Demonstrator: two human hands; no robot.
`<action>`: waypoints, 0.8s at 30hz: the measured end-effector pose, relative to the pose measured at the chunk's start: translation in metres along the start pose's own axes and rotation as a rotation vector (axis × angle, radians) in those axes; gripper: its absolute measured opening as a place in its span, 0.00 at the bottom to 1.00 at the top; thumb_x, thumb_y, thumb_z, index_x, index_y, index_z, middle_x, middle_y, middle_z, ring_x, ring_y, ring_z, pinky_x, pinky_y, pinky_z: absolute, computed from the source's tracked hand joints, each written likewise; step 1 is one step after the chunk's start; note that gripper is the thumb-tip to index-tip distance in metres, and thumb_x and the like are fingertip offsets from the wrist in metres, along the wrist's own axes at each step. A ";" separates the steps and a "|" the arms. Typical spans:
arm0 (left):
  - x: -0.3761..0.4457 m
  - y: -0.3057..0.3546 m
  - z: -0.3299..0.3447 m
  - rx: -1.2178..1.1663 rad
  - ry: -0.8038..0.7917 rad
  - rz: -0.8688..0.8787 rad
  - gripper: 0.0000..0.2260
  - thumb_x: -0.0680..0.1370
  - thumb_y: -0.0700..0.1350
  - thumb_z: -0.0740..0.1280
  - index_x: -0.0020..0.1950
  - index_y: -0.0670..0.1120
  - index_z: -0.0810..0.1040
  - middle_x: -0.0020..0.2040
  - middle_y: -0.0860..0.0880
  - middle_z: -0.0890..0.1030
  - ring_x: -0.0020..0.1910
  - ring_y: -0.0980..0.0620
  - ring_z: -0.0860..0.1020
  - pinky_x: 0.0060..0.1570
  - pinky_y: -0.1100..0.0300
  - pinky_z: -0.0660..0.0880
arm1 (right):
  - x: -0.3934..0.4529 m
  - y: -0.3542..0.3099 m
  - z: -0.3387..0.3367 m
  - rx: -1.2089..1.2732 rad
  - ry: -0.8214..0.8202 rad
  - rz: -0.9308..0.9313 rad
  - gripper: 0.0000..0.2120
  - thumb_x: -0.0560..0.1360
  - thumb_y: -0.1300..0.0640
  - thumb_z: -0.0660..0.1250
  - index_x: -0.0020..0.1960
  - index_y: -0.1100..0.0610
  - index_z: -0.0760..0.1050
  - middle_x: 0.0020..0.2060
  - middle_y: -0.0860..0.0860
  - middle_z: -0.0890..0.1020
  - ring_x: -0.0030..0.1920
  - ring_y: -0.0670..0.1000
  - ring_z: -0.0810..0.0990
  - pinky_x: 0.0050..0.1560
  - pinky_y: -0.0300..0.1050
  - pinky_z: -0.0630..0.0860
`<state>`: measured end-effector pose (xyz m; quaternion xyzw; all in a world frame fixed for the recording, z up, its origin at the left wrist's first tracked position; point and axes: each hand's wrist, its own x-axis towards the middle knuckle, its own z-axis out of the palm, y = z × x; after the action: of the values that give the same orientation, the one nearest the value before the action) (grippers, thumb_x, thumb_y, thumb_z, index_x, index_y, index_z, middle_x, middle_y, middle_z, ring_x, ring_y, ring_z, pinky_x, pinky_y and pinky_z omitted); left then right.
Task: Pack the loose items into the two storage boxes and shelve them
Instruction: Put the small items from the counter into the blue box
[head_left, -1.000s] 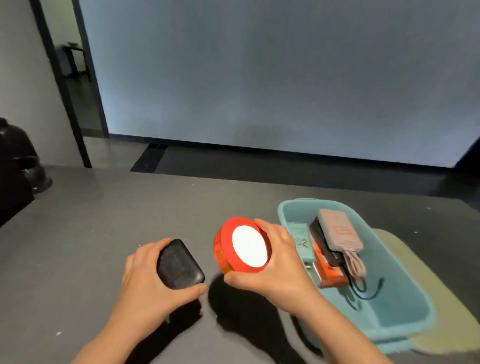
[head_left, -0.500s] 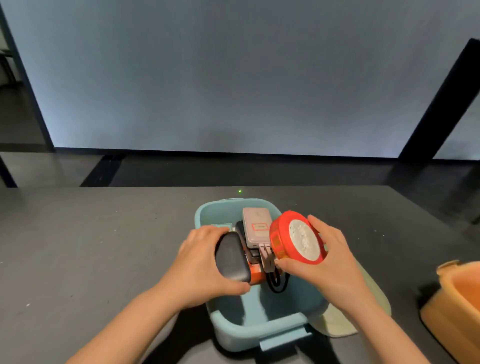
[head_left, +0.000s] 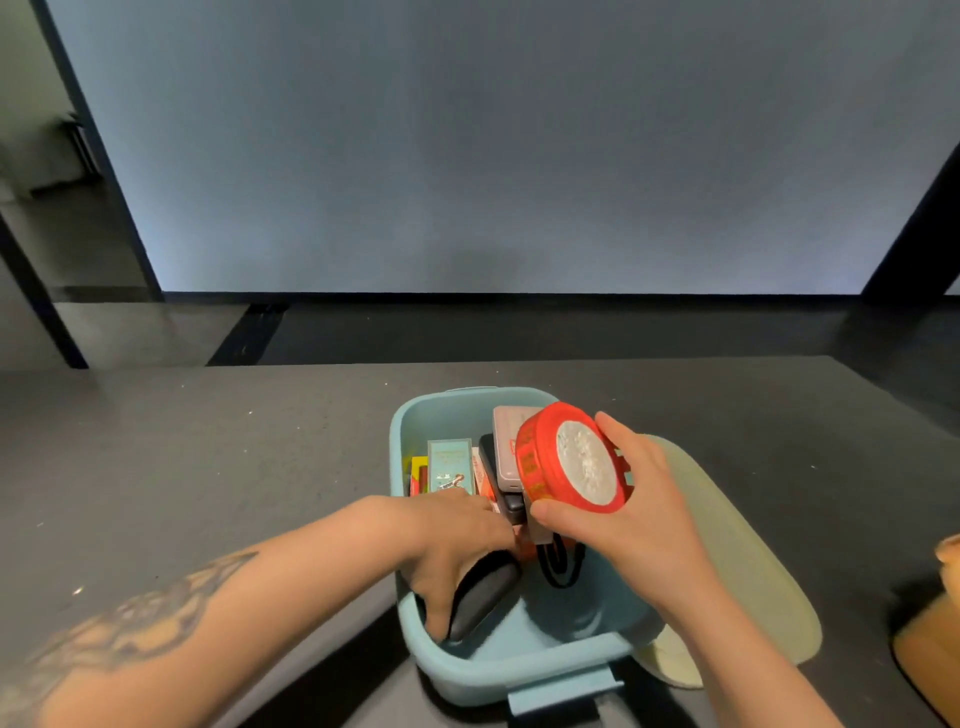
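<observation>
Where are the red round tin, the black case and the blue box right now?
red round tin (head_left: 579, 460): head view, on its silvery lid face.
black case (head_left: 480, 592): head view, on its dark side.
blue box (head_left: 519, 662): head view, on its near rim.

Two bare forearms, no sleeves, left forearm (head_left: 171, 618) tattooed (dark pattern)

Left hand (head_left: 457, 551) is reaching down with the tattooed forearm angled in from the lower left, fingers curled around a black case (head_left: 480, 592), while the right hand (head_left: 618, 519) is held up higher, thumb and fingers gripping a red tin (head_left: 569, 457).
</observation>
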<state>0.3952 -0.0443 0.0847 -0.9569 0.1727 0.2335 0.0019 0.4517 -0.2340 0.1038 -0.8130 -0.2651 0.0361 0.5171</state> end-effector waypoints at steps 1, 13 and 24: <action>0.002 0.001 -0.002 0.066 -0.012 0.048 0.47 0.57 0.53 0.79 0.71 0.59 0.60 0.72 0.54 0.64 0.70 0.48 0.61 0.69 0.49 0.60 | 0.000 -0.001 0.001 0.007 0.003 0.005 0.52 0.49 0.38 0.77 0.71 0.42 0.63 0.60 0.41 0.68 0.61 0.44 0.71 0.62 0.47 0.73; -0.006 -0.007 0.004 -0.097 0.344 -0.028 0.23 0.71 0.46 0.71 0.65 0.58 0.71 0.63 0.58 0.74 0.62 0.56 0.71 0.60 0.55 0.67 | -0.012 0.020 -0.005 -0.065 -0.056 0.063 0.50 0.46 0.37 0.76 0.66 0.38 0.63 0.58 0.34 0.66 0.63 0.43 0.68 0.60 0.43 0.69; -0.059 0.008 0.077 -0.828 1.128 -0.461 0.13 0.77 0.48 0.65 0.62 0.56 0.76 0.66 0.64 0.70 0.66 0.67 0.66 0.66 0.65 0.62 | -0.009 0.006 0.039 -0.466 -0.507 -0.095 0.46 0.54 0.42 0.76 0.69 0.39 0.62 0.62 0.38 0.65 0.64 0.43 0.61 0.67 0.47 0.67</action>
<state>0.3091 -0.0258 0.0431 -0.8661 -0.1603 -0.2542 -0.3995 0.4334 -0.2079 0.0783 -0.8612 -0.4239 0.1514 0.2361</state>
